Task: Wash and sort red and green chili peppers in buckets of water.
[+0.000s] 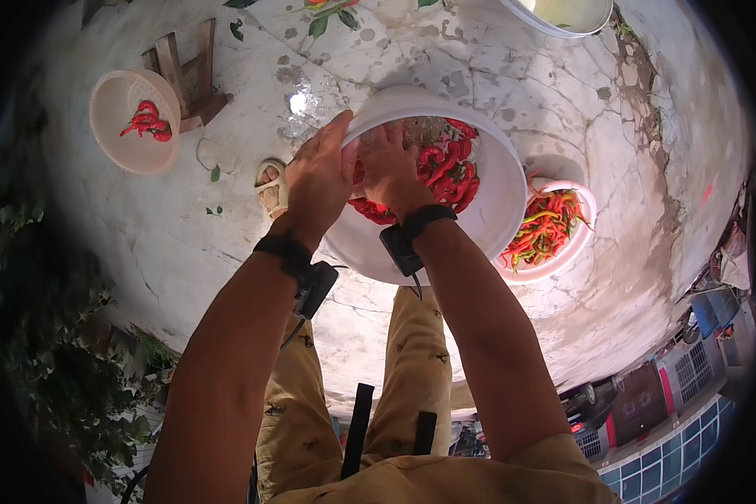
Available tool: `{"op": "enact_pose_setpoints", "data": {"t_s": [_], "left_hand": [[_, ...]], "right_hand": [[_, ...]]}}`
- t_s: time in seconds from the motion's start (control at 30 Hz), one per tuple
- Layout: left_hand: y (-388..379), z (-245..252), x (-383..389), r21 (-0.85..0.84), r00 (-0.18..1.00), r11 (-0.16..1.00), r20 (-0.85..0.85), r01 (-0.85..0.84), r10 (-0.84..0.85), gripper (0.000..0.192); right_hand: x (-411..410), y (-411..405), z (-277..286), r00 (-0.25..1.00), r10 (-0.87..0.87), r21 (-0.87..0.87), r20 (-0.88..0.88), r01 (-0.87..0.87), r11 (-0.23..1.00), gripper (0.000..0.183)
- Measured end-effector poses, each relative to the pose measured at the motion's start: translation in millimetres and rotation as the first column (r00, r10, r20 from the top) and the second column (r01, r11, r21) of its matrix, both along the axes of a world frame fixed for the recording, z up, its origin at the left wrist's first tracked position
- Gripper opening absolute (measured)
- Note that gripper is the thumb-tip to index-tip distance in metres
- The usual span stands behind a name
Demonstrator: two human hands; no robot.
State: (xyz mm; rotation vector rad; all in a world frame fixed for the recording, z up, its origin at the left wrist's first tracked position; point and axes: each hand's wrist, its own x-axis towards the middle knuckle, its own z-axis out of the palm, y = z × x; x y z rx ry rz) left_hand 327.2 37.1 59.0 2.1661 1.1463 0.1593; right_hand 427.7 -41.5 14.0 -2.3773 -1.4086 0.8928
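Note:
A large white plastic tub (501, 183) stands before me, holding red chili peppers (450, 170) and what looks like water. My left hand (320, 173) grips the tub at its left rim, fingers stretched along the outer wall. Inside the tub, my right hand (394, 173) reaches down among the peppers at the left side. Its fingertips are partly hidden, so I cannot tell whether it holds any. Each wrist wears a black strap with a small box and cable.
A pink-rimmed basin (576, 252) of red and green chilies sits right of the tub. At left, a pale basket (110, 135) holds several red peppers beside a wooden stool (192, 82). A bucket (570, 16) stands at the far right. My sandalled foot (269, 186) rests on cracked concrete (227, 201).

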Motion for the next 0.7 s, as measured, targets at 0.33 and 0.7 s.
{"op": "enact_pose_setpoints", "data": {"t_s": [0.33,0.7], "left_hand": [[0.4,2.5,-1.9,-0.027,1.0,1.0,0.011,0.016,-0.016,0.031],[1.0,1.8,-0.8,-0.052,0.999,0.999,0.048,0.011,-0.008,0.033]], "right_hand": [[27.4,-39.9,14.5,0.962,-0.089,-0.099,-0.258,0.066,0.993,0.031],[44.5,-2.7,-14.7,0.997,-0.065,-0.149,-0.041,0.058,0.987,0.047]]}}
